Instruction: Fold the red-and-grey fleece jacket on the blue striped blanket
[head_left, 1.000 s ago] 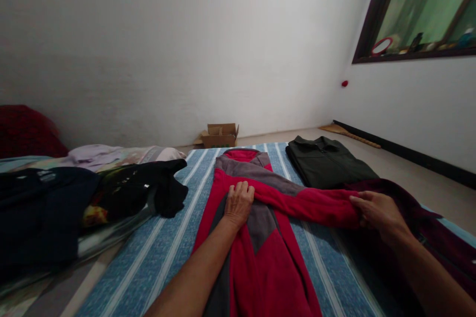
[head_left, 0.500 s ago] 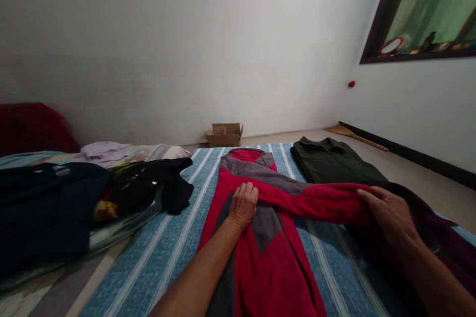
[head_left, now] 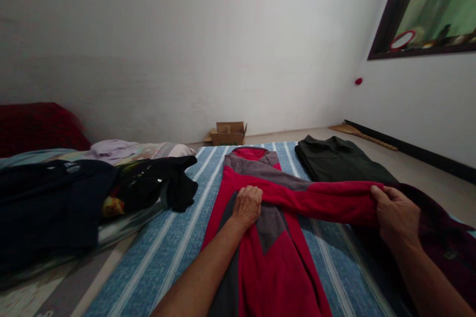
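Observation:
A red and grey fleece jacket lies lengthwise on a blue striped mat. My left hand presses down with curled fingers on the jacket's chest, near the shoulder. My right hand is closed on the end of the jacket's red sleeve, which is stretched out level to the right, slightly above the mat.
A folded dark green garment lies on the mat beyond the sleeve. A dark maroon garment sits under my right hand. Dark clothes are heaped at the left, with a cardboard box by the far wall.
My right hand has drawn the sleeve further right and a little higher, pulling it straighter. My left hand stays on the jacket. The view has shifted slightly left.

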Motion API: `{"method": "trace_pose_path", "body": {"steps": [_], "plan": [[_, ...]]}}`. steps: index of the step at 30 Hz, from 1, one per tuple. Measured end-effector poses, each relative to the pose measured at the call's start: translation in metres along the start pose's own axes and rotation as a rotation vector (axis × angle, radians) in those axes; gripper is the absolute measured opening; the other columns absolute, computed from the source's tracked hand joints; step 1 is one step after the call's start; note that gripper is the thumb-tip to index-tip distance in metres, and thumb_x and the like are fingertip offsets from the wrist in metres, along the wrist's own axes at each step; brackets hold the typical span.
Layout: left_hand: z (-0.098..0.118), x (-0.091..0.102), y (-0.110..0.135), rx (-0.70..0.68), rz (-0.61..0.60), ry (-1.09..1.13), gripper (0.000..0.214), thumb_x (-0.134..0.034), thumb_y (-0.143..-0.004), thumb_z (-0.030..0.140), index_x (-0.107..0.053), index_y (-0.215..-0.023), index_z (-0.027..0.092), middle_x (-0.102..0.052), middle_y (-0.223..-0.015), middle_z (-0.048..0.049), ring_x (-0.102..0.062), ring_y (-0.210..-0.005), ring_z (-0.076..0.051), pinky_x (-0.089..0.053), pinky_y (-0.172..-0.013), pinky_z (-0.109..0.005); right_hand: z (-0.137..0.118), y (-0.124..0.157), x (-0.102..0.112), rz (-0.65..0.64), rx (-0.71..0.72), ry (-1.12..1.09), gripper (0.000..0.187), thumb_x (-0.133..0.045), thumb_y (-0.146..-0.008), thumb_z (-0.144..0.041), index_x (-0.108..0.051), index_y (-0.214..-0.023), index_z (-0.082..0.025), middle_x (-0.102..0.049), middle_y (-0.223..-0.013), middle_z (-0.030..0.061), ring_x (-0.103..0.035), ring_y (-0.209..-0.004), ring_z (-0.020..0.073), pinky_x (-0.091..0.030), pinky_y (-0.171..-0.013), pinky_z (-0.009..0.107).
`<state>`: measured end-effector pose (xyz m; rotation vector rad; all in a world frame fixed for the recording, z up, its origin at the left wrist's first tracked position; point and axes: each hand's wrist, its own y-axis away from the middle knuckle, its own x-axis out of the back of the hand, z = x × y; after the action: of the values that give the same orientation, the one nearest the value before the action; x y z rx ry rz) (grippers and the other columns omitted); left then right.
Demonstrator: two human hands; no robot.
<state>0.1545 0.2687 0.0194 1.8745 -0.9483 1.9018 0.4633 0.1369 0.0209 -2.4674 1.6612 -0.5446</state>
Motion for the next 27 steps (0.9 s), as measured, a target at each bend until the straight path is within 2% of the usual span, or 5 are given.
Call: {"method": "trace_pose_path", "body": {"steps": [7, 10, 13, 22, 27], "plan": [[-0.005, 0.009, 0.002, 0.014, -0.062, 0.066, 0.014, -0.050, -0.078, 0.018, -0.058, -0.088, 0.018, -0.062, -0.088, -0.0072, -0.055, -0.090, -0.022, -0.040, -0.079, -0.034, -0.021, 0.018, -0.016, 0.016, -0.057, 0.002, 0.035, -0.058, -0.070, -0.041, -0.069, -0.088, -0.013, -0.066, -0.076, 0.0057, -0.060, -0.071, 0.0216, -0.045, -0.066, 0.031], [-0.012, 0.013, -0.004, 0.124, -0.077, 0.226, 0.023, -0.052, -0.079, 0.027, -0.060, -0.100, 0.021, -0.066, -0.092, -0.0044, -0.059, -0.087, -0.020, -0.042, -0.076, -0.030, -0.017, 0.029, -0.030, -0.075, 0.003, 0.064, 0.033, -0.057, -0.070, -0.042, -0.069, -0.085, -0.015, -0.067, -0.077, 0.0065, -0.060, -0.073, 0.0222, -0.044, -0.068, 0.031], [-0.018, 0.016, -0.018, 0.204, -0.072, 0.345, 0.021, -0.047, -0.083, 0.028, -0.063, -0.094, 0.022, -0.068, -0.089, -0.0018, -0.062, -0.083, -0.017, -0.042, -0.072, -0.026, -0.004, 0.038, -0.045, -0.197, 0.056, 0.069, 0.034, -0.056, -0.071, -0.045, -0.070, -0.085, -0.017, -0.069, -0.080, 0.0063, -0.061, -0.076, 0.0228, -0.044, -0.071, 0.032], [-0.015, 0.003, -0.044, 0.412, -0.036, 0.207, 0.017, -0.054, -0.079, 0.023, -0.066, -0.090, 0.023, -0.068, -0.092, -0.0031, -0.062, -0.085, -0.018, -0.044, -0.075, -0.027, 0.030, 0.037, -0.058, -0.198, -0.328, -0.230, 0.042, -0.070, -0.059, -0.045, -0.070, -0.088, -0.015, -0.069, -0.077, 0.0038, -0.062, -0.070, 0.0199, -0.049, -0.064, 0.029], [-0.014, 0.001, -0.044, 0.375, -0.029, 0.149, 0.017, -0.054, -0.081, 0.027, -0.067, -0.091, 0.025, -0.064, -0.091, -0.0024, -0.061, -0.084, -0.017, -0.044, -0.073, -0.026, 0.014, 0.039, -0.060, -0.238, -0.318, -0.235, 0.038, -0.070, -0.055, -0.043, -0.069, -0.079, -0.013, -0.068, -0.071, 0.0054, -0.061, -0.065, 0.0196, -0.049, -0.057, 0.027]]}}
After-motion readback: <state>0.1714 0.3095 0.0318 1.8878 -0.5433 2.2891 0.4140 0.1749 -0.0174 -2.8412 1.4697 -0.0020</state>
